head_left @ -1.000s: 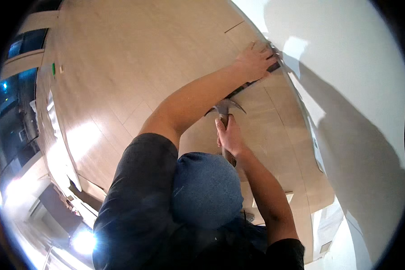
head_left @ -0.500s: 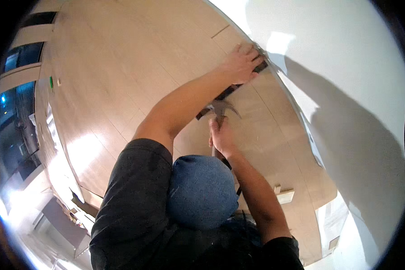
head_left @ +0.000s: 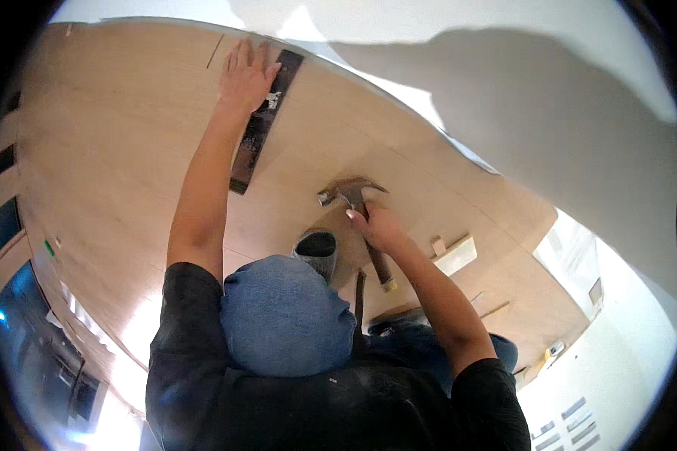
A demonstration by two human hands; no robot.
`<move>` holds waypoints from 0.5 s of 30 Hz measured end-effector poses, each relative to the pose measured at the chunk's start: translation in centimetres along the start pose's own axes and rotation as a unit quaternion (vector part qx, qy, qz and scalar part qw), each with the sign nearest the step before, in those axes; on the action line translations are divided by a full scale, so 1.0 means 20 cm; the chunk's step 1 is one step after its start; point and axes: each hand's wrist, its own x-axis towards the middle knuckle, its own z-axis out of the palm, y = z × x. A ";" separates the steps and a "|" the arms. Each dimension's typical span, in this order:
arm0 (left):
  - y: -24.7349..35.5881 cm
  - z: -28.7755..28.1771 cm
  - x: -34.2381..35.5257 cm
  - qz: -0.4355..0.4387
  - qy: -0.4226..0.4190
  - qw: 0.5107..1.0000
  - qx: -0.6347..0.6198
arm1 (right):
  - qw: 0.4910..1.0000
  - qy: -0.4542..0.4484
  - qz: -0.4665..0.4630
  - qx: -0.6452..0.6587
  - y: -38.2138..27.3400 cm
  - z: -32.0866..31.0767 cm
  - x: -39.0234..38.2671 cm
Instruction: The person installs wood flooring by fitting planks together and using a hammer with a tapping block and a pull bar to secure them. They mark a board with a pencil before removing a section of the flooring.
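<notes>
My left hand (head_left: 244, 79) rests with its fingers spread on the wooden floor (head_left: 128, 113) at the top, touching the left side of a long dark bar (head_left: 256, 139). The bar lies flat, one end close to the white wall (head_left: 549, 120), partly hidden by my thumb. My right hand (head_left: 376, 225) grips the handle of a claw hammer (head_left: 352, 188) just below its metal head. The hammer is to the lower right of the bar, apart from it, above my grey shoe (head_left: 316, 255).
A pale board (head_left: 459, 255) and small wood block (head_left: 438, 245) lie right of my right hand. A dark bar-like piece (head_left: 359, 301) is near my knee. A small green item (head_left: 49, 248) lies far left, near dark glazed openings (head_left: 4, 225). The wall curves along the top and right.
The view has turned, so the wall now runs across the top. The hammer has moved back from the bar, still in my right hand. My left hand stays at the bar's far end.
</notes>
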 end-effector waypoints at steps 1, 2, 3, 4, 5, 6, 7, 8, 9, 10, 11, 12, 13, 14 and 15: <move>-0.06 0.00 -0.02 -0.009 -0.003 1.000 -0.003 | 0.998 -0.017 0.020 -0.058 -0.05 -0.09 -0.04; -0.06 -0.04 0.00 -0.017 -0.027 0.999 -0.024 | 0.991 0.073 -0.034 -0.105 0.09 -0.07 -0.03; -0.11 0.04 0.00 0.024 -0.009 0.999 0.029 | 0.970 0.163 -0.108 -0.144 0.23 -0.06 0.02; -0.09 0.05 -0.02 0.000 -0.022 1.000 0.010 | 0.937 0.260 -0.148 -0.181 0.30 -0.12 0.00; 0.01 -0.06 -0.02 -0.030 -0.029 0.998 -0.049 | 0.945 0.276 -0.065 -0.164 0.38 -0.18 0.01; -0.03 -0.04 -0.03 -0.042 -0.036 0.997 -0.058 | 0.937 0.299 -0.075 -0.165 0.43 -0.19 0.05; -0.02 -0.06 -0.04 -0.064 -0.097 0.992 -0.045 | 0.949 0.302 -0.045 -0.079 0.41 -0.23 0.02; -0.02 -0.09 -0.03 -0.052 -0.098 0.993 -0.041 | 0.929 0.335 -0.050 -0.147 0.47 -0.21 0.05; -0.04 -0.09 -0.02 -0.043 -0.076 0.995 -0.050 | 0.903 0.368 -0.053 -0.215 0.59 -0.16 0.11; -0.05 -0.08 -0.04 -0.031 -0.059 0.996 -0.058 | 0.874 0.396 -0.053 -0.278 0.66 -0.12 0.15; -0.05 -0.09 -0.02 -0.028 -0.051 0.997 -0.058 | 0.898 0.391 -0.013 -0.204 0.64 -0.11 0.15; -0.02 -0.09 0.00 -0.015 -0.042 0.997 -0.069 | 0.900 0.345 -0.024 -0.265 0.72 -0.10 0.13; -0.05 -0.04 -0.02 0.001 -0.023 0.995 -0.098 | 0.899 0.296 -0.030 -0.320 0.79 -0.10 0.14; -0.06 -0.03 -0.02 0.017 -0.036 0.997 -0.067 | 0.905 0.270 -0.027 -0.328 0.84 -0.15 0.13; -0.06 0.00 -0.01 0.037 -0.045 0.997 -0.042 | 0.909 0.247 -0.029 -0.335 0.87 -0.21 0.13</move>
